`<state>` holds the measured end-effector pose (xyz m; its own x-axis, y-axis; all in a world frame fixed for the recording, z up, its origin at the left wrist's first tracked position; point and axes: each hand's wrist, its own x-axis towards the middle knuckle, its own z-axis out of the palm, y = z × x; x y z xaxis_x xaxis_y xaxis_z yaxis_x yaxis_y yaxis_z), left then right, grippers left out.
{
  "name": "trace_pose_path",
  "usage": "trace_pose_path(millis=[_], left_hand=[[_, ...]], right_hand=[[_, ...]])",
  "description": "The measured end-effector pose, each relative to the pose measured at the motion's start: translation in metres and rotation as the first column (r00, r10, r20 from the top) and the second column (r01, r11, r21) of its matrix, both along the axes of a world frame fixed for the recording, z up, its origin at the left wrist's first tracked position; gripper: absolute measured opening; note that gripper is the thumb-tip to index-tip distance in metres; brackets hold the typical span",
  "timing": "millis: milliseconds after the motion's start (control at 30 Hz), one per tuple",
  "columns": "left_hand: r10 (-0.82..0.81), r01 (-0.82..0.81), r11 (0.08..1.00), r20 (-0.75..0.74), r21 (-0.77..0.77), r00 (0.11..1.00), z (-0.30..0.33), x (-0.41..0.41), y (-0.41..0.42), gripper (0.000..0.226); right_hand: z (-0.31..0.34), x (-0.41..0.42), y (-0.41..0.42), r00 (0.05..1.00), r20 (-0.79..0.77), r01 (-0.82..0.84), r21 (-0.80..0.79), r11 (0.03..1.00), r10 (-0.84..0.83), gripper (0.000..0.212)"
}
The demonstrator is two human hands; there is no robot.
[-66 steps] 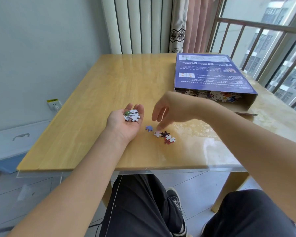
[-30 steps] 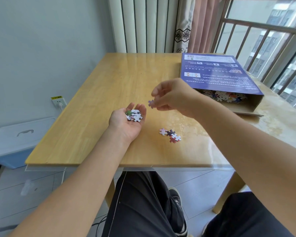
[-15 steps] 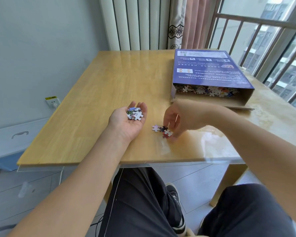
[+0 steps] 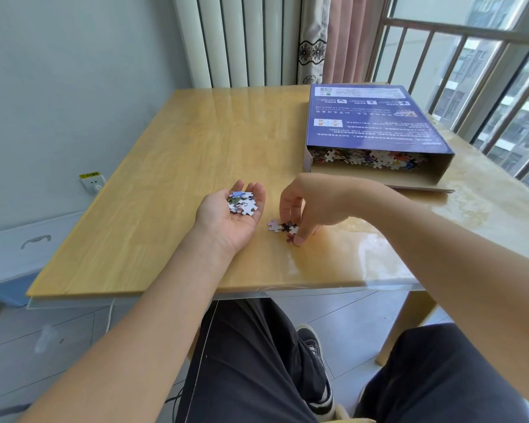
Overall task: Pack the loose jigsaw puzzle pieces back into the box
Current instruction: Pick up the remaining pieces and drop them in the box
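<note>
Both hands work near the front of the wooden table [image 4: 171, 166]. Palm up, the left hand [image 4: 231, 215] is a loosely cupped tray with fingers only slightly curved, carrying a small heap of jigsaw pieces [image 4: 242, 203] rather than gripping them. Just beside it, the right hand [image 4: 306, 206] reaches down with fingers curled, thumb and fingertips closing on the little cluster of loose pieces [image 4: 283, 228] lying on the tabletop; whether a piece is actually lifted clear of the surface cannot be told. That cluster looks like only three or four pieces, one pale one sitting slightly apart on the left.

Farther back, towards the window railing, the blue puzzle box [image 4: 376, 123] lies flat with its near end open, a thick layer of pieces visible inside.

Judging from this, the job is nearly finished: most pieces are boxed, and what remains is this last cluster plus the handful in the left palm, which has yet to be tipped in.
</note>
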<state>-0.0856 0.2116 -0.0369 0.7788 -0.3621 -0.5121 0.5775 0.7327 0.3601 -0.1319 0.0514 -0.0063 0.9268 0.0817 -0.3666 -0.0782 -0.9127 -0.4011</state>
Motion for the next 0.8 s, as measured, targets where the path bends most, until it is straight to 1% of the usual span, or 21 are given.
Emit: trace_pose_path(millis=[100, 267, 400, 433, 500, 567, 600, 633, 667, 700, 733, 800], left_hand=[[-0.005, 0.005, 1.000, 0.005, 0.005, 1.000, 0.001, -0.001, -0.001, 0.033], [-0.012, 0.012, 1.000, 0.005, 0.014, 1.000, 0.001, -0.002, -0.003, 0.034], [-0.015, 0.015, 1.000, 0.011, 0.019, 1.000, 0.000, -0.003, -0.004, 0.033], [-0.017, 0.017, 1.000, 0.012, 0.018, 1.000, 0.000, -0.003, -0.004, 0.033], [-0.021, 0.021, 1.000, 0.013, 0.021, 1.000, 0.000, -0.003, -0.003, 0.033], [-0.029, 0.029, 0.999, 0.011, 0.024, 1.000, 0.000, -0.004, -0.003, 0.033], [-0.034, 0.034, 0.999, 0.012, 0.031, 0.999, 0.000, -0.005, -0.004, 0.034], [-0.037, 0.037, 0.999, 0.014, 0.039, 0.999, 0.000, -0.005, -0.004, 0.035], [-0.040, 0.040, 0.998, 0.015, 0.043, 0.999, 0.001, -0.007, -0.005, 0.035], [-0.040, 0.039, 0.998, 0.014, 0.041, 0.999, 0.001, -0.008, -0.005, 0.035], [-0.035, 0.034, 0.999, 0.011, 0.039, 0.999, 0.002, -0.009, -0.006, 0.033], [-0.024, 0.023, 0.999, 0.009, 0.043, 1.000, 0.004, -0.011, -0.007, 0.030]], right_hand=[[-0.001, 0.001, 0.000, 1.000, 0.022, -0.001, 0.004, 1.000, 0.001, 0.042], [-0.001, 0.003, -0.001, 1.000, -0.020, -0.011, -0.001, 1.000, 0.011, 0.034], [-0.004, 0.002, -0.004, 1.000, 0.017, -0.013, 0.002, 1.000, 0.013, 0.031], [-0.005, 0.001, -0.005, 0.999, 0.030, -0.015, 0.028, 0.999, 0.015, 0.029], [-0.002, -0.003, -0.006, 0.998, 0.066, 0.003, 0.154, 0.988, -0.013, 0.024], [0.004, -0.003, -0.006, 0.974, 0.189, 0.059, 0.324, 0.944, -0.126, 0.021], [0.006, -0.001, -0.005, 0.939, 0.281, 0.072, 0.409, 0.910, -0.200, 0.020], [0.007, 0.003, -0.001, 0.887, 0.384, 0.055, 0.461, 0.886, -0.255, 0.019], [0.008, 0.008, 0.005, 0.826, 0.489, 0.029, 0.459, 0.888, -0.280, 0.019], [0.009, 0.011, 0.013, 0.777, 0.571, 0.008, 0.413, 0.911, -0.266, 0.018], [0.009, 0.014, 0.022, 0.754, 0.621, -0.011, 0.336, 0.942, -0.213, 0.018], [0.009, 0.014, 0.035, 0.781, 0.621, -0.063, 0.186, 0.981, -0.067, 0.018]])
